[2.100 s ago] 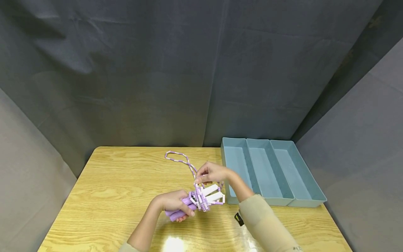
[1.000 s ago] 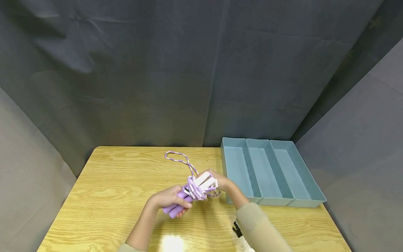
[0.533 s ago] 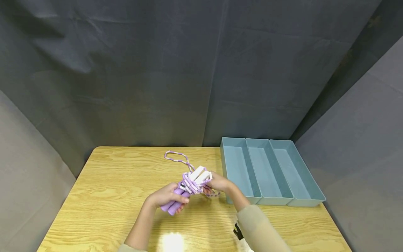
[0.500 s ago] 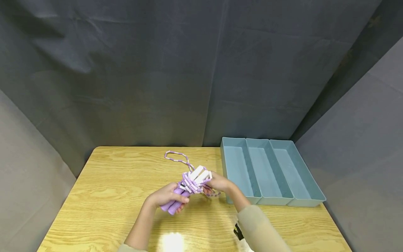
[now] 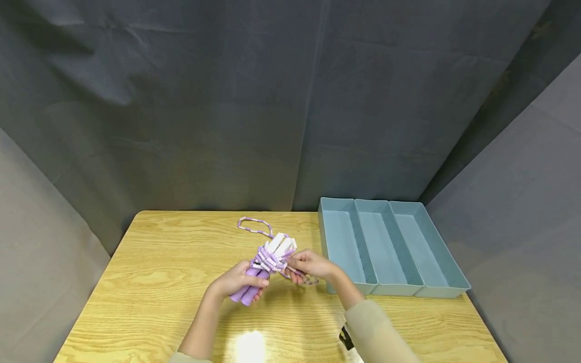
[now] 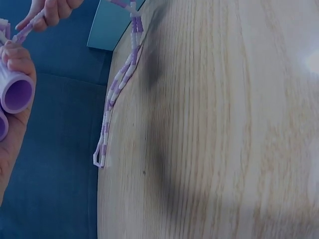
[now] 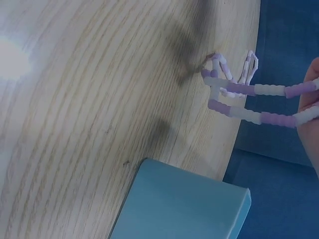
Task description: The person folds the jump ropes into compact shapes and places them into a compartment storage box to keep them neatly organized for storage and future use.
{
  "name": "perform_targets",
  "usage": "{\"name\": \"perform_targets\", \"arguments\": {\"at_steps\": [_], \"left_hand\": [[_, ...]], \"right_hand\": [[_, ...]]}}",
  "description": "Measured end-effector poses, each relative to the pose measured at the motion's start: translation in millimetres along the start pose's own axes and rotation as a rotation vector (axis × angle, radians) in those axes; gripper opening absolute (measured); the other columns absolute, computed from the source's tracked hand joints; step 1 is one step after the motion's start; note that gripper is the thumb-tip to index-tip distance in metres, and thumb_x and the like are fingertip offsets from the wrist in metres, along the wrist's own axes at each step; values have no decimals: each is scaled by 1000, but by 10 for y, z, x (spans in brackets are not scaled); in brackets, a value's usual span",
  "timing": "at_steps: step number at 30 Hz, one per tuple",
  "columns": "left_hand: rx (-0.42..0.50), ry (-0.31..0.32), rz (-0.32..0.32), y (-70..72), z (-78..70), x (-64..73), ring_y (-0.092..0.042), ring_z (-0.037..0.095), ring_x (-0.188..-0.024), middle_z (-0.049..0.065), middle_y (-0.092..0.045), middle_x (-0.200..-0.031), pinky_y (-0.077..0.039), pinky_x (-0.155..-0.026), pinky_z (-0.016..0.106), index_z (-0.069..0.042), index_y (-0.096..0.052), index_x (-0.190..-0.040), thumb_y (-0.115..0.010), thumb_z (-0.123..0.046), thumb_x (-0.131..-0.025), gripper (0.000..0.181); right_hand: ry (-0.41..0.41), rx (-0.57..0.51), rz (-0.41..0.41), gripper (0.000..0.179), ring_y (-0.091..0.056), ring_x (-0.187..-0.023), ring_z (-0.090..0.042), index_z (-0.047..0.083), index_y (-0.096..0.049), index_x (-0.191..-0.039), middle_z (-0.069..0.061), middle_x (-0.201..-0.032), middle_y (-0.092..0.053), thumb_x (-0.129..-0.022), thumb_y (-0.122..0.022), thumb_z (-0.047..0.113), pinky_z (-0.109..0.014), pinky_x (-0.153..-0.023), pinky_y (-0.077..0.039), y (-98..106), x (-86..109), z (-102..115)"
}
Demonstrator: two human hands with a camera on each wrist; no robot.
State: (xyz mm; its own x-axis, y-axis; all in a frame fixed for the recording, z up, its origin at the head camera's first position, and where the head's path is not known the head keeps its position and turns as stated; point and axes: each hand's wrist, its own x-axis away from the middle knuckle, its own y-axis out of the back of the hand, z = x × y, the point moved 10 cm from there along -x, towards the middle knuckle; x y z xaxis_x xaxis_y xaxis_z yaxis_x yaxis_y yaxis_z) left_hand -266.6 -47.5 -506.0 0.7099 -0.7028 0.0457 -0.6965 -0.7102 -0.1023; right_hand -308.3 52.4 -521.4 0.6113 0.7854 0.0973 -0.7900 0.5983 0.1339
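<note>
In the head view my left hand (image 5: 233, 281) grips the two purple handles (image 5: 245, 293) of a beaded jump rope, held above the table. Purple-and-white beaded cord (image 5: 270, 260) is wound around the handles, below their white ends (image 5: 280, 243). My right hand (image 5: 313, 265) pinches a strand of cord at the bundle's right side. A loose cord loop (image 5: 254, 220) lies toward the table's back edge. The left wrist view shows a handle's hollow end (image 6: 17, 94) under my left fingers. In the right wrist view a doubled cord (image 7: 271, 118) hangs from my right hand (image 7: 310, 130).
A blue-grey bin (image 5: 386, 242) with three long sections stands at the table's right, just beyond my right forearm. Dark cloth (image 5: 227, 111) hangs behind the wooden table (image 5: 150, 282). A small black tag (image 5: 346, 338) shows beside my right sleeve.
The handle bundle has moved left and away from me, tilting more upright. My right hand went from above the cord, behind the bundle, to its right side, where it holds a strand.
</note>
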Motion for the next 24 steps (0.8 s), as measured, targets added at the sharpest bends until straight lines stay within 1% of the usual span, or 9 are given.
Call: {"name": "perform_targets", "arguments": {"at_steps": [3,6,9,12,14,18,21,24], "left_hand": [[8,-15,-8,27,-5,12,-57,16,-54,9,-57,-65,-52,-51,27,1,-53,-87,-60,-9,-85,13],[10,-24,-11,40,-4,16,-57,17,-54,13,-57,-67,-52,-51,28,1,-53,-90,-59,-10,-85,13],[4,-34,-19,54,3,15,-58,18,-55,17,-56,-67,-53,-51,33,2,-52,-90,-58,-10,-86,14],[-6,-36,-29,69,15,14,-58,18,-55,15,-57,-67,-54,-52,35,3,-52,-88,-57,-9,-86,14],[-5,-36,-37,79,22,17,-58,18,-56,13,-57,-67,-54,-52,34,4,-52,-87,-57,-9,-87,13],[0,-53,-48,92,26,23,-58,16,-55,11,-57,-66,-53,-51,29,12,-49,-86,-55,-8,-88,21],[4,-76,-51,96,22,20,-58,16,-55,12,-57,-66,-53,-50,29,19,-46,-86,-53,-7,-89,27],[3,-70,-68,119,46,12,-58,16,-54,13,-57,-65,-53,-50,31,20,-46,-86,-52,-6,-90,28]], "right_hand": [[1,-10,7,40,-53,-50,-8,-9,-59,-82,1,-60,-59,-98,-41,22,-21,-47,-46,-21,25,11],[15,-19,18,39,-53,-50,-9,-12,-58,-83,-1,-61,-59,-98,-40,20,-20,-48,-46,-44,41,23],[35,-16,20,39,-54,-51,-9,-14,-57,-84,-1,-61,-59,-99,-40,18,-20,-48,-47,-55,52,31],[48,-9,16,39,-53,-50,-10,-13,-57,-84,-1,-61,-59,-99,-39,18,-19,-48,-47,-60,64,27],[47,-6,9,39,-53,-50,-11,-12,-58,-83,0,-60,-59,-99,-40,20,-19,-47,-46,-64,71,22],[19,-15,-13,39,-53,-49,-11,-10,-58,-84,-1,-60,-59,-98,-41,23,-18,-47,-46,-78,77,-8],[-31,-23,-41,42,-54,-50,-11,-10,-58,-86,-1,-61,-60,-97,-43,27,-19,-46,-45,-92,90,-49],[-60,-26,-60,43,-55,-51,-11,-11,-57,-89,-2,-62,-60,-97,-43,28,-20,-45,-43,-114,115,-67]]}}
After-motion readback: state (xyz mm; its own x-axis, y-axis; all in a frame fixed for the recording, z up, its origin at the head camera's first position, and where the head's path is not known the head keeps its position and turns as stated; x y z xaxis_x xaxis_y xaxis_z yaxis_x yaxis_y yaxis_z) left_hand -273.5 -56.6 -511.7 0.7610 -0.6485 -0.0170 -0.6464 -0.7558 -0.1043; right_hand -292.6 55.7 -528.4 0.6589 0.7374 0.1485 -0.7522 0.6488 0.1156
